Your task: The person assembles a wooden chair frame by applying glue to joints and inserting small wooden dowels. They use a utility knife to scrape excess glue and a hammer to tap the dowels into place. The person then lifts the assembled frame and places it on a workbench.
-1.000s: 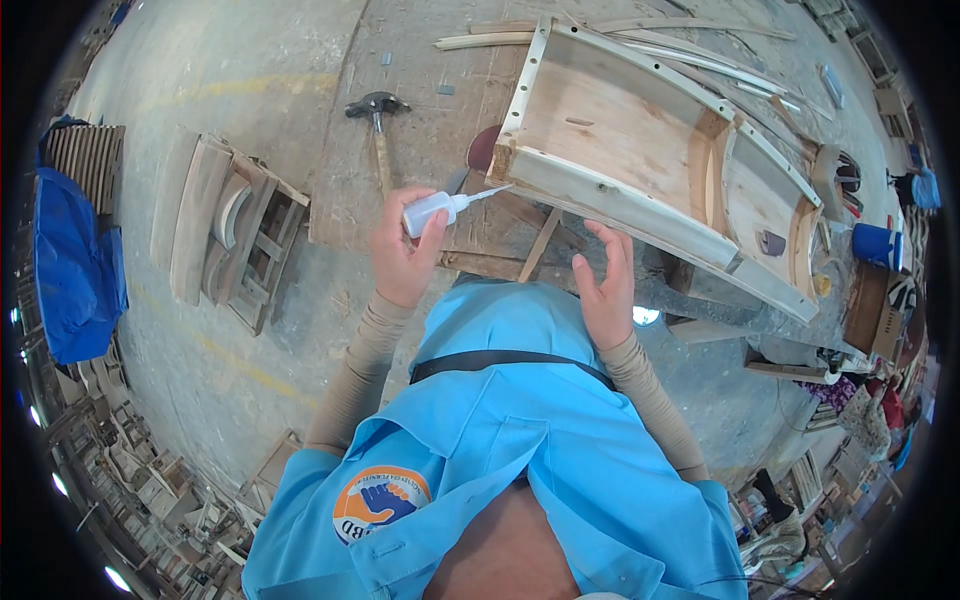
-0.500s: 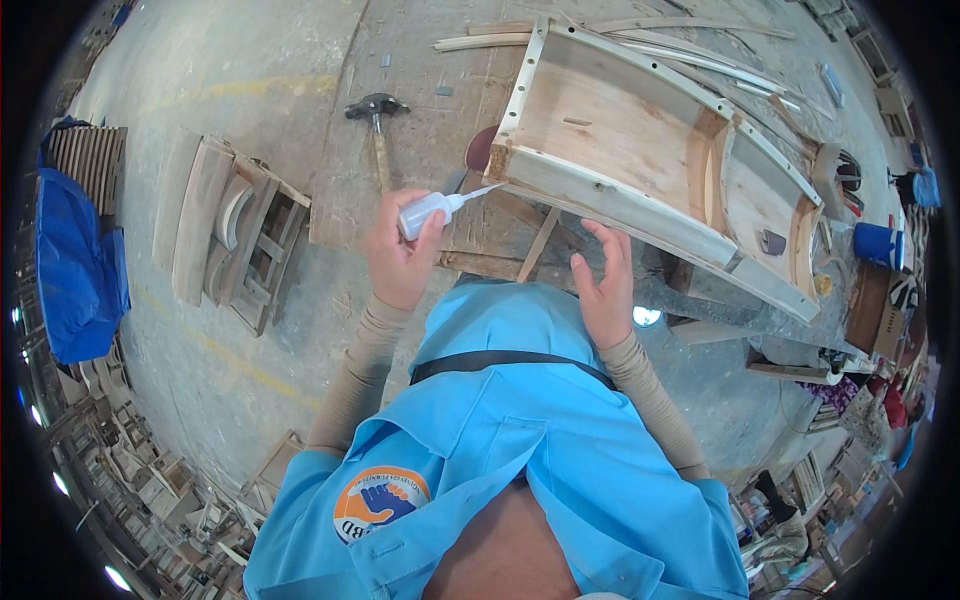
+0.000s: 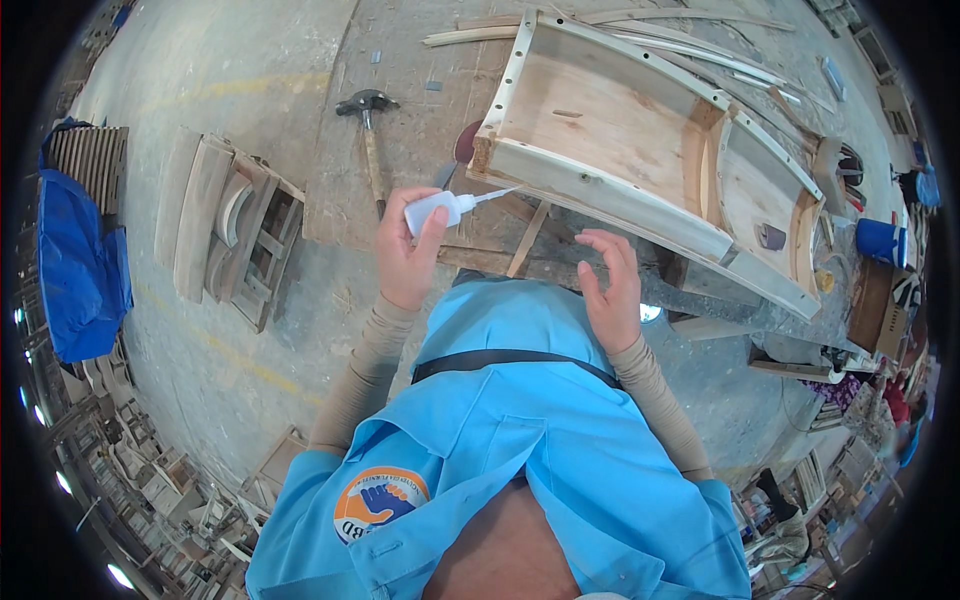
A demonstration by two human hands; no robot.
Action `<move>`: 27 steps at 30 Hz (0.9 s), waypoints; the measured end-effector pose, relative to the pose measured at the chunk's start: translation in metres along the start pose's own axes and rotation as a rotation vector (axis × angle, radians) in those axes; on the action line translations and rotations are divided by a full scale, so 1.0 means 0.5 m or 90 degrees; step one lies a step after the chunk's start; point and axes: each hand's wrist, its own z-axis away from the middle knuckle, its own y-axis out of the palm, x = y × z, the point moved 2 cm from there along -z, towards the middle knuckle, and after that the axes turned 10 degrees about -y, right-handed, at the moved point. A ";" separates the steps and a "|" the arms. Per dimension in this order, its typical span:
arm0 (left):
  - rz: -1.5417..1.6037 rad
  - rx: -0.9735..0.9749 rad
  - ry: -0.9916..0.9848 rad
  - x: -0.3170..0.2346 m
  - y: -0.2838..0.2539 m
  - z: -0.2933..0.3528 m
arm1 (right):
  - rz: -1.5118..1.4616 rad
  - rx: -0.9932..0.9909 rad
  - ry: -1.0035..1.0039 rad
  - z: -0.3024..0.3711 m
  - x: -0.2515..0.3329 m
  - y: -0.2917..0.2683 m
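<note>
My left hand is wrapped round a small white squeeze bottle. Its thin nozzle points right and slightly up, with the tip at the lower edge of a wooden frame; whether they touch I cannot tell. The frame is curved and panelled, with dark holes along its pale rails, and lies on the worktable. My right hand holds nothing, its fingers apart and half curled, just below the frame's near side. Left of the frame, a claw hammer lies with its handle toward my left hand.
Long thin wood strips lie behind the frame. A stack of curved wooden parts stands on the floor at left, near a blue cover. At right are a blue container and a small yellow roll.
The bottle has shifted slightly right, its nozzle tip moving along the frame's lower edge away from the corner. My right hand has moved slightly right and down.
</note>
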 end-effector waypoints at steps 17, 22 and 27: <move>-0.134 -0.038 0.054 -0.009 0.093 0.021 | 0.055 0.021 -0.047 0.027 -0.032 -0.079; -0.145 -0.066 0.059 -0.004 0.084 0.029 | 0.079 0.019 -0.077 0.031 -0.045 -0.095; -0.123 -0.088 0.018 -0.016 0.087 0.042 | 0.094 0.019 -0.091 0.038 -0.057 -0.112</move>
